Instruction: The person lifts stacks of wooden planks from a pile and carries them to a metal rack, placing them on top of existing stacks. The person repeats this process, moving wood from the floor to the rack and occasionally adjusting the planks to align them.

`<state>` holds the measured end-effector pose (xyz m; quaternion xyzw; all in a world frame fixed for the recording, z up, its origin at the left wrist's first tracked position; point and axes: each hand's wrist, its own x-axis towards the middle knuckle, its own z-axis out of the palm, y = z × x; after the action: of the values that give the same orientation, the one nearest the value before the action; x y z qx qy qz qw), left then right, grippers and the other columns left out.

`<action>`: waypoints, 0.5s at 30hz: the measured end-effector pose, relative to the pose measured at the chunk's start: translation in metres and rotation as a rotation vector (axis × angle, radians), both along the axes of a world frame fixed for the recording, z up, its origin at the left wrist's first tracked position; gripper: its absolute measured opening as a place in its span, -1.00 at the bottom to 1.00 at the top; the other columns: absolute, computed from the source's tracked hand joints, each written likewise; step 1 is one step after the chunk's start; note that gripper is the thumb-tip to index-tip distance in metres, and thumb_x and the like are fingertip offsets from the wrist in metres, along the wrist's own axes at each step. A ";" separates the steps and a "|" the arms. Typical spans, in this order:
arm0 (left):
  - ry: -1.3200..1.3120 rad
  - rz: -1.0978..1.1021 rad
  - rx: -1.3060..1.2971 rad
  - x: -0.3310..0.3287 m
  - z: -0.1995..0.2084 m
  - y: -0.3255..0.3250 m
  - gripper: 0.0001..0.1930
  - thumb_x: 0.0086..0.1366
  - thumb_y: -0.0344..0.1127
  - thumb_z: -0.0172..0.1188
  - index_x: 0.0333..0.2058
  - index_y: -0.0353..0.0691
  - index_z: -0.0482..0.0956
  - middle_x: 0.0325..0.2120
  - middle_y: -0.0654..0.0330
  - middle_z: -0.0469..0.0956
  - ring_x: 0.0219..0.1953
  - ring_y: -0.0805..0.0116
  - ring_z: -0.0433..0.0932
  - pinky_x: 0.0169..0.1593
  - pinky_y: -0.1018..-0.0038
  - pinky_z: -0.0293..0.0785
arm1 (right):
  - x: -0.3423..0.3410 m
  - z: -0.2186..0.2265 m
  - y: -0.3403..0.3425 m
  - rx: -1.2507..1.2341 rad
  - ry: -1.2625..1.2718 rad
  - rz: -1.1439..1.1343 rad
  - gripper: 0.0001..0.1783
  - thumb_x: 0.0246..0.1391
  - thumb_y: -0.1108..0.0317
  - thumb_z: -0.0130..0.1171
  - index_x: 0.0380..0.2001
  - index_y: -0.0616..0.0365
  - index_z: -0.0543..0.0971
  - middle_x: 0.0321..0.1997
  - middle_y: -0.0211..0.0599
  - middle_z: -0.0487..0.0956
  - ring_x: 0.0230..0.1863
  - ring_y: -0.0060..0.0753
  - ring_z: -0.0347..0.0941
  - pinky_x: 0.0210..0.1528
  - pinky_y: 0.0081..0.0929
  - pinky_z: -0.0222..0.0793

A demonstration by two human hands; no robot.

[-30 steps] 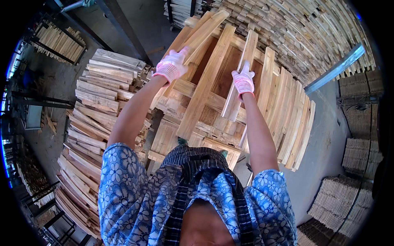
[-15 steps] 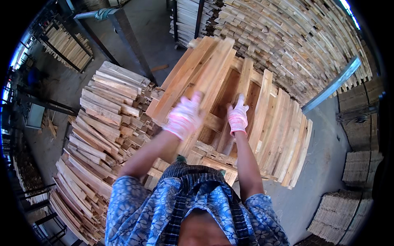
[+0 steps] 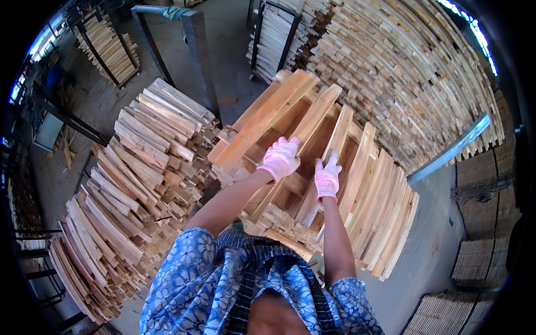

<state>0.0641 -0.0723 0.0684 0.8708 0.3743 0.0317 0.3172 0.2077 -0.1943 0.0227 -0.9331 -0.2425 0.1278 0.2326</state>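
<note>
Both my hands wear pink-and-white knit gloves above a stack of wooden planks. My left hand [image 3: 280, 159] is closed around the near part of a light wooden plank [image 3: 319, 116], which slants away to the far right. Just right of it, my right hand [image 3: 327, 178] straddles a narrower wooden plank [image 3: 341, 129], thumb on one side and fingers on the other. Gaps between these spaced planks show crosswise pieces below. A wider orange-toned plank [image 3: 268, 120] lies left of my left hand. Several planks [image 3: 385, 204] lie side by side to the right.
A long pile of rough planks [image 3: 128, 184] runs along the left. Behind it stands a dark metal post frame [image 3: 202, 61]. A tall wall of stacked boards [image 3: 402, 72] fills the far right, with a grey metal bar [image 3: 449, 149] before it. Bundled boards [image 3: 441, 315] sit at lower right.
My left hand has moved right, carrying its plank from beside the left planks toward the middle. The right hand stays at the narrower plank. The whole view has shifted slightly.
</note>
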 end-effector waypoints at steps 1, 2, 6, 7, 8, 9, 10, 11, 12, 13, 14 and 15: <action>-0.088 0.051 -0.140 -0.007 0.001 0.007 -0.41 0.22 -0.18 0.23 0.23 -0.12 0.36 0.16 -0.20 0.40 0.19 -0.12 0.46 0.24 0.12 0.39 | -0.002 -0.005 0.005 0.006 -0.011 0.016 -0.13 0.28 0.01 0.09 0.51 -0.06 -0.03 0.34 0.56 0.17 0.18 0.47 0.42 0.22 0.02 0.40; -0.222 0.100 -0.249 -0.014 0.003 0.015 -0.38 0.21 -0.17 0.24 0.25 -0.12 0.35 0.17 -0.21 0.39 0.21 -0.12 0.45 0.26 0.14 0.37 | -0.005 -0.010 0.014 0.000 -0.065 -0.028 -0.14 0.29 0.01 0.07 0.51 -0.03 -0.03 0.35 0.57 0.17 0.19 0.48 0.41 0.23 0.02 0.39; -0.700 0.075 -0.680 -0.046 0.014 0.032 -0.40 0.20 -0.42 0.30 0.22 -0.23 0.34 0.00 0.00 0.51 0.07 0.26 0.50 0.19 0.37 0.42 | -0.033 -0.038 0.081 0.170 0.039 0.256 -0.20 0.28 0.08 -0.01 0.50 0.02 0.04 0.45 0.24 0.21 0.35 0.23 0.29 0.39 -0.07 0.19; -0.763 0.054 -0.640 -0.052 0.019 0.032 -0.41 0.21 -0.43 0.30 0.22 -0.24 0.34 0.01 0.01 0.50 0.07 0.26 0.49 0.19 0.38 0.41 | -0.045 -0.044 0.107 0.263 -0.197 0.368 -0.24 0.26 0.12 0.01 0.47 0.01 0.11 0.40 0.19 0.29 0.34 0.18 0.32 0.37 -0.05 0.21; -0.818 0.035 -0.638 -0.056 0.024 0.030 -0.42 0.22 -0.43 0.31 0.21 -0.25 0.34 0.02 0.02 0.49 0.08 0.27 0.48 0.19 0.38 0.40 | -0.045 -0.044 0.113 0.218 -0.205 0.502 -0.30 0.24 0.16 0.02 0.43 0.00 0.19 0.36 0.17 0.35 0.32 0.12 0.34 0.33 -0.05 0.24; -0.778 0.027 -0.581 -0.060 0.029 0.025 -0.41 0.22 -0.44 0.31 0.21 -0.25 0.34 0.03 0.03 0.49 0.09 0.27 0.46 0.20 0.39 0.40 | -0.047 -0.041 0.120 0.348 -0.228 0.620 -0.35 0.22 0.19 0.03 0.38 -0.02 0.27 0.32 0.14 0.41 0.29 0.06 0.37 0.30 -0.05 0.27; -0.754 0.013 -0.528 -0.064 0.033 0.020 -0.41 0.22 -0.45 0.31 0.21 -0.25 0.34 0.04 0.03 0.48 0.11 0.28 0.45 0.20 0.40 0.39 | -0.040 -0.035 0.116 0.337 -0.166 0.628 -0.38 0.18 0.16 0.09 0.31 -0.01 0.33 0.25 0.10 0.44 0.24 0.04 0.39 0.22 -0.01 0.30; -0.805 -0.034 -0.441 -0.066 0.036 0.015 -0.41 0.21 -0.46 0.32 0.21 -0.25 0.34 0.05 0.04 0.47 0.12 0.28 0.44 0.21 0.40 0.38 | -0.032 -0.025 0.103 0.321 -0.263 0.515 -0.40 0.14 0.12 0.15 0.25 -0.01 0.39 0.18 0.07 0.46 0.18 0.03 0.41 0.15 0.02 0.32; -0.735 -0.029 -0.439 -0.067 0.037 0.009 -0.41 0.22 -0.45 0.31 0.22 -0.26 0.33 0.07 0.06 0.46 0.13 0.29 0.43 0.21 0.40 0.38 | -0.015 -0.011 0.080 0.322 -0.424 0.399 -0.42 0.11 0.08 0.21 0.18 0.00 0.45 0.11 0.03 0.48 0.12 0.01 0.43 0.07 0.05 0.35; -0.737 -0.055 -0.409 -0.066 0.036 0.003 -0.41 0.23 -0.44 0.31 0.22 -0.26 0.33 0.08 0.08 0.45 0.13 0.30 0.42 0.21 0.39 0.37 | 0.007 0.005 0.049 0.264 -0.625 0.230 -0.44 0.07 0.05 0.28 0.11 0.00 0.51 0.04 0.00 0.50 0.07 0.00 0.45 0.00 0.09 0.37; -0.735 -0.078 -0.379 -0.061 0.034 -0.002 -0.41 0.24 -0.43 0.31 0.23 -0.27 0.33 0.10 0.10 0.43 0.13 0.31 0.40 0.22 0.38 0.36 | 0.030 0.020 0.023 -0.010 -0.745 0.004 -0.31 0.02 -0.01 0.34 0.20 -0.01 0.42 -0.04 -0.02 0.46 0.02 0.10 0.42 -0.06 0.14 0.35; -0.721 -0.077 -0.378 -0.055 0.030 -0.008 -0.40 0.21 -0.41 0.34 0.22 -0.24 0.36 0.10 0.08 0.43 0.15 0.29 0.40 0.24 0.38 0.33 | 0.050 0.031 -0.008 -0.104 -0.638 -0.125 -0.25 0.09 -0.02 0.29 0.29 -0.04 0.31 -0.03 0.00 0.44 0.05 0.14 0.39 -0.06 0.10 0.34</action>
<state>0.0093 -0.0804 0.0983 0.7436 0.2053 0.2535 0.5836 0.2573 -0.2026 0.0542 -0.9499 -0.2384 -0.1731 0.1042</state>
